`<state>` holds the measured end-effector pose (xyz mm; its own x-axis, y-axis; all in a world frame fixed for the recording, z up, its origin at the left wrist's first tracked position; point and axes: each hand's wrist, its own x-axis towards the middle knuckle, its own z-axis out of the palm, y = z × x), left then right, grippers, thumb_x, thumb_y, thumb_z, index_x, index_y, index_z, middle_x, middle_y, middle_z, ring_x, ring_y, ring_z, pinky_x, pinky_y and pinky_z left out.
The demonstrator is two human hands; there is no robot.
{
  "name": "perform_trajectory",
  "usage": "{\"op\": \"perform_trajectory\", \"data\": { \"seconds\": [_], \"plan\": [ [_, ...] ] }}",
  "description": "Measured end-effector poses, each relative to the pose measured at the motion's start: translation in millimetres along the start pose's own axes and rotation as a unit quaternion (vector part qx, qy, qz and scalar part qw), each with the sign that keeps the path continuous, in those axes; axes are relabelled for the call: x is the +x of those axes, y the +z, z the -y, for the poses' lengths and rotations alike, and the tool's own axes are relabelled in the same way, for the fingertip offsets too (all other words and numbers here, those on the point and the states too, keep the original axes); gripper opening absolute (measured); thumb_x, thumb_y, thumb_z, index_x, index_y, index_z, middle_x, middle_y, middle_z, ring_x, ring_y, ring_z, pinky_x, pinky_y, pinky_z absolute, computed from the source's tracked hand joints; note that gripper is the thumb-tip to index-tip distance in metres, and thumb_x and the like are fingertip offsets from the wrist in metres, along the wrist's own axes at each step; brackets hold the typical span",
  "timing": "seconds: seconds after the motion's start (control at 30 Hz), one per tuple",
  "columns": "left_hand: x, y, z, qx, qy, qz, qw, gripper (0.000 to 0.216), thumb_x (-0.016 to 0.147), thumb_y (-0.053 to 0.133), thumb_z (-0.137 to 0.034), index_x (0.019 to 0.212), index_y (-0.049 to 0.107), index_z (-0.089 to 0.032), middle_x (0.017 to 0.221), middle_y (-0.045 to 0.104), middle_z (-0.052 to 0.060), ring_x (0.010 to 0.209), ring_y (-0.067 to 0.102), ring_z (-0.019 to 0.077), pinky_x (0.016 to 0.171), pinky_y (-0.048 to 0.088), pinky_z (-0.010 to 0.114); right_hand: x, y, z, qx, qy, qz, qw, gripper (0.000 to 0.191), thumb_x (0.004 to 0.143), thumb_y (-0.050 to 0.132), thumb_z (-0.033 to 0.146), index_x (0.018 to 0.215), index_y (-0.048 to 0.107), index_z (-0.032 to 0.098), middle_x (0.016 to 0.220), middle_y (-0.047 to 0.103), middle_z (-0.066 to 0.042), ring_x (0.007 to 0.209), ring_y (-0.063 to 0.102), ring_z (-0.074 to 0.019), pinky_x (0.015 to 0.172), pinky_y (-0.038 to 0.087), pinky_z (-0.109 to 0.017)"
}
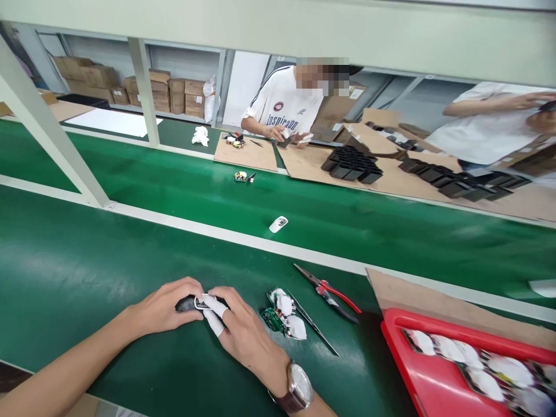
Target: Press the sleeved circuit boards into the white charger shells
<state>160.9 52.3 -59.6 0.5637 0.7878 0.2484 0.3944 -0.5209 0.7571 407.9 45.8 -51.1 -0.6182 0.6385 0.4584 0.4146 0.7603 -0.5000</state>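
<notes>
Over the green worktop [130, 260], my left hand [167, 307] grips the left end of a small black plastic housing [186, 304], fingers over its top edge and thumb below. My right hand [245, 333], with white finger cots and a wristwatch, pinches the housing's right part, where a pale frame shows. The fingers cover much of the piece. Right of my hands lie several green circuit boards [273, 319] with white pads, black tweezers [313, 324] beside them, and red-and-black long-nose pliers [332, 294].
A red tray [403, 347] of white-padded boards stands at the lower right beside cardboard. Beyond a pale rail, the green conveyor belt [195, 202] carries a white case part [278, 224] and a small board assembly [243, 177]. Across it, two people work near black housings [351, 165].
</notes>
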Motion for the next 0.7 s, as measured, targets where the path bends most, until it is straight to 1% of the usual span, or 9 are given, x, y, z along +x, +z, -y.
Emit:
{"op": "perform_trajectory", "data": {
  "seconds": [0.1, 0.23, 0.37, 0.47, 0.53, 0.6, 0.63, 0.67, 0.7],
  "plan": [
    [-5.1, -1.0, 1.4, 0.056, 0.091, -0.023, 0.994, 0.018, 0.105, 0.063, -0.018, 0.123, 0.066, -0.023, 0.126, 0.069, 0.008, 0.106, 0.073, 0.0192, 0.093, 0.058, 0.029, 0.6, -1.1, 1.2, 0.006, 0.020, 0.005, 1.000, 0.024, 0.105, 0.054, 0.015, 0.128, 0.061, 0.019, 0.122, 0.062, -0.014, 0.108, 0.066, -0.0260, 0.086, 0.065, -0.042],
    [-3.8, -1.6, -0.8, 0.127, 0.133, -0.040, 0.982, 0.017, 0.106, 0.059, -0.013, 0.116, 0.070, -0.021, 0.121, 0.069, 0.010, 0.096, 0.073, 0.0179, 0.081, 0.059, 0.027, 0.9, -1.9, -4.8, 0.101, 0.061, 0.001, 0.993, 0.030, 0.104, 0.061, 0.020, 0.134, 0.060, 0.025, 0.121, 0.062, -0.010, 0.106, 0.067, -0.0224, 0.091, 0.063, -0.040],
    [-1.2, -0.9, -8.3, 0.142, 0.148, -0.071, 0.976, 0.014, 0.103, 0.061, -0.012, 0.110, 0.070, -0.020, 0.118, 0.069, 0.010, 0.090, 0.072, 0.0170, 0.076, 0.059, 0.027, -0.3, -4.7, -15.4, 0.193, 0.081, -0.096, 0.973, 0.037, 0.105, 0.060, 0.018, 0.140, 0.057, 0.028, 0.118, 0.064, -0.007, 0.100, 0.067, -0.0176, 0.089, 0.061, -0.035],
    [0.5, 2.1, -12.9, 0.140, 0.138, -0.081, 0.977, 0.014, 0.102, 0.061, -0.011, 0.103, 0.071, -0.020, 0.115, 0.070, 0.010, 0.087, 0.071, 0.0168, 0.075, 0.060, 0.028, 0.6, -10.9, -17.0, 0.167, 0.098, -0.134, 0.972, 0.035, 0.106, 0.055, 0.014, 0.138, 0.059, 0.027, 0.119, 0.064, -0.007, 0.099, 0.067, -0.0168, 0.091, 0.059, -0.035],
    [2.4, 4.6, -13.7, 0.103, 0.104, -0.067, 0.987, 0.015, 0.102, 0.061, -0.012, 0.097, 0.073, -0.020, 0.114, 0.071, 0.010, 0.087, 0.071, 0.0174, 0.076, 0.061, 0.029, 1.7, -14.6, -15.6, 0.134, 0.094, -0.142, 0.976, 0.033, 0.106, 0.055, 0.014, 0.137, 0.059, 0.027, 0.120, 0.065, -0.008, 0.101, 0.067, -0.0176, 0.091, 0.059, -0.035],
    [5.4, 5.9, -12.5, -0.002, 0.019, -0.067, 0.998, 0.013, 0.101, 0.064, -0.020, 0.094, 0.075, -0.020, 0.109, 0.073, 0.010, 0.084, 0.073, 0.0178, 0.075, 0.062, 0.030, 1.8, -16.0, -14.6, 0.096, 0.077, -0.142, 0.982, 0.034, 0.106, 0.054, 0.014, 0.139, 0.057, 0.025, 0.123, 0.065, -0.010, 0.105, 0.067, -0.0193, 0.090, 0.059, -0.035],
    [7.2, 5.6, -11.5, -0.081, -0.047, -0.074, 0.993, 0.012, 0.101, 0.067, -0.025, 0.094, 0.076, -0.020, 0.105, 0.074, 0.010, 0.082, 0.074, 0.0182, 0.075, 0.063, 0.031, 1.2, -15.6, -14.7, 0.071, 0.065, -0.141, 0.985, 0.035, 0.106, 0.053, 0.013, 0.139, 0.056, 0.024, 0.123, 0.066, -0.010, 0.106, 0.067, -0.0202, 0.089, 0.059, -0.036],
    [9.2, 4.6, -10.2, -0.166, -0.117, -0.083, 0.976, 0.013, 0.100, 0.069, -0.030, 0.095, 0.076, -0.020, 0.100, 0.076, 0.009, 0.081, 0.075, 0.0191, 0.074, 0.065, 0.032, 0.2, -14.4, -15.3, 0.040, 0.054, -0.140, 0.988, 0.035, 0.106, 0.051, 0.013, 0.139, 0.055, 0.023, 0.122, 0.066, -0.011, 0.105, 0.067, -0.0210, 0.088, 0.059, -0.036],
    [11.7, 2.7, -8.6, -0.243, -0.182, -0.093, 0.948, 0.016, 0.099, 0.071, -0.035, 0.095, 0.075, -0.020, 0.096, 0.077, 0.008, 0.080, 0.076, 0.0204, 0.075, 0.066, 0.034, -1.1, -12.4, -16.1, 0.007, 0.043, -0.139, 0.989, 0.034, 0.106, 0.050, 0.012, 0.138, 0.055, 0.021, 0.120, 0.067, -0.011, 0.104, 0.067, -0.0216, 0.087, 0.059, -0.037]
  ]
}}
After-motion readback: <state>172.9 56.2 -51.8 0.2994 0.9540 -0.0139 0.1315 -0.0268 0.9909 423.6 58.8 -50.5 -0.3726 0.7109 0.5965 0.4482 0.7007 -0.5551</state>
